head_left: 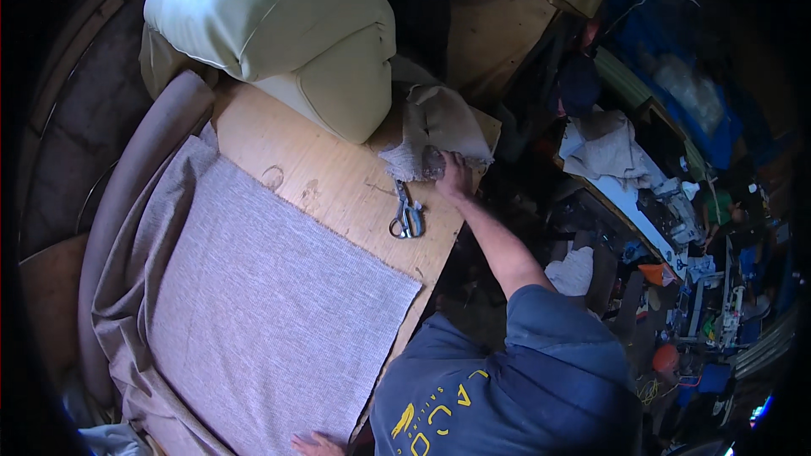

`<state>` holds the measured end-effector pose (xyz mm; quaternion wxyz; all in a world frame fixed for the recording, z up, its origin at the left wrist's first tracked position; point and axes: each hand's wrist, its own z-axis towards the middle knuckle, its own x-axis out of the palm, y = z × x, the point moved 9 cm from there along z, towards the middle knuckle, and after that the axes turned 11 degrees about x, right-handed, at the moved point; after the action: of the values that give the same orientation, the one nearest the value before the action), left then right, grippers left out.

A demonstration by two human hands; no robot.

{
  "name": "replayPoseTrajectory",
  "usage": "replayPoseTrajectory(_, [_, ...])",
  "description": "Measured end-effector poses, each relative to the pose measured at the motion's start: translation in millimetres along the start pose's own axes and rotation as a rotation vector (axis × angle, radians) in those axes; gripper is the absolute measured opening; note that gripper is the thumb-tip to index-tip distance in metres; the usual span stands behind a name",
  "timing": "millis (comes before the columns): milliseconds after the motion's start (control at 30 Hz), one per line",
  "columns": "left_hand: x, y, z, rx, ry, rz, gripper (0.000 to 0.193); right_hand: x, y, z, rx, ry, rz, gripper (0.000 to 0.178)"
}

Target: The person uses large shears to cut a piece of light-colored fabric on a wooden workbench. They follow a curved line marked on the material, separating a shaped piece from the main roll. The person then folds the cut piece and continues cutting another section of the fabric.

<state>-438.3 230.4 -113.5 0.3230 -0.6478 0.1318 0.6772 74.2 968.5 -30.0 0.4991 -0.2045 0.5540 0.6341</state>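
Observation:
Beside the far right edge of a plywood table [346, 203], my right hand [457, 177] is closed on a crumpled piece of grey-beige fabric [439, 122]. A darker patch of this piece shows by my fingertips. Metal scissors [405, 213] lie on the bare wood just nearer than it, partly under its edge. A large grey woven fabric sheet [270, 304] covers the near left of the table, flat with a straight cut edge. Low in the view, my left hand [318, 445] rests on its near edge, fingers stretched out and partly cut off by the frame.
A cream upholstered cushion piece [287, 42] sits on the table's far end. Along the left lies a fabric roll [139, 194] with loose folds. To the right, a cluttered bench [625, 203] carries cloth and tools, and an orange-red round object [666, 360] stands lower down.

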Motion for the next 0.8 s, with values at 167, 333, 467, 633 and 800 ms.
replayPoseTrajectory(167, [-14.2, -33.8, -13.8, -0.092, 0.006, -0.102, 0.059, 49.2, -13.3, 30.9, -0.067, 0.093, -0.009, 0.041])
replayPoseTrajectory(333, [-32.2, -23.3, -5.2, -0.167, 0.038, -0.21, 0.051, 70.3, -19.6, 61.7, 0.297, 0.36, 0.155, 0.028])
replayPoseTrajectory(467, [-51.1, -45.4, 27.3, -0.139, -0.103, -0.366, 0.048, -15.2, 47.3, 79.4, 0.139, -0.019, 0.672, 0.018])
replayPoseTrajectory(633, [-45.6, -114.5, 76.7, -0.135, -0.061, -0.942, 0.049, -128.9, 301.8, -115.5, -0.388, 0.404, 1.269, 0.024])
replayPoseTrajectory(800, [-53.0, -181.9, 119.1, -0.303, 0.166, -1.757, 0.071, -114.7, 377.0, -410.4, -1.269, 1.051, 0.923, 0.027])
